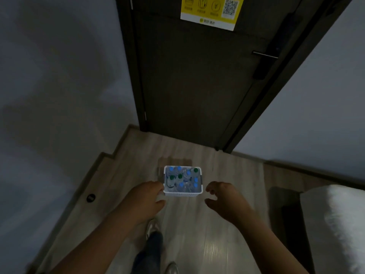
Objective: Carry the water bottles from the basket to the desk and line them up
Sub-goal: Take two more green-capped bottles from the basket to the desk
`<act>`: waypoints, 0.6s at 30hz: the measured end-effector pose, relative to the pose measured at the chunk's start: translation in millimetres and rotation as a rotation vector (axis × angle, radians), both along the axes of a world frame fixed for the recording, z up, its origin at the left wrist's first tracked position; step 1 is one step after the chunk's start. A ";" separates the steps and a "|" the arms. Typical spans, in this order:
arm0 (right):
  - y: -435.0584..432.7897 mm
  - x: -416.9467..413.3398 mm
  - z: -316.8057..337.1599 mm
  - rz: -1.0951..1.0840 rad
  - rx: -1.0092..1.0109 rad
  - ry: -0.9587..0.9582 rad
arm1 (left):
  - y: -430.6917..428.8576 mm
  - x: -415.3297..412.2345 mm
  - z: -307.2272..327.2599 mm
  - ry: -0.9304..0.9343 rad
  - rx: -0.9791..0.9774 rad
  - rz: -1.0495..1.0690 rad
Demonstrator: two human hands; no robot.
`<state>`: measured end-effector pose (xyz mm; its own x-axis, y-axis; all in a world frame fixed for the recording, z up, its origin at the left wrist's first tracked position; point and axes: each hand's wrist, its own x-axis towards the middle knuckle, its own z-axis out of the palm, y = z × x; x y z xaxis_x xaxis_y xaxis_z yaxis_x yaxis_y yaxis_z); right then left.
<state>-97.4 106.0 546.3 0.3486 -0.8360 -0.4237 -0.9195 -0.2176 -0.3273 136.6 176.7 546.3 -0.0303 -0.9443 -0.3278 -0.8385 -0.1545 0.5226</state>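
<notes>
Left of the basket (182, 193), the left hand (146, 200) touches its rim, grip unclear; the right hand (223, 196) hovers opposite, grip half-open, empty.

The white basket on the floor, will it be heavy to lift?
Probably heavy: the basket is packed with upright water bottles. Its slatted white walls may flex, so lifting from both sides seems wise. The bottles stand close together, so tipping seems unlikely.
</notes>
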 end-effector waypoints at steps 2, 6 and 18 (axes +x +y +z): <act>-21.9 6.9 -8.9 -0.006 0.008 0.012 | -25.7 12.2 -12.0 0.000 0.007 -0.014; -61.2 26.7 -28.5 -0.051 0.035 0.019 | -74.0 38.0 -37.7 0.023 0.028 -0.024; -165.1 69.4 -136.6 -0.096 0.085 0.041 | -180.5 81.9 -177.0 -0.016 0.075 0.012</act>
<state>-27.9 -59.2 409.7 0.2499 -0.8252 -0.5066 -0.9478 -0.1013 -0.3024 218.5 -3.8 369.3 -0.0137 -0.9173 -0.3980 -0.8446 -0.2024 0.4956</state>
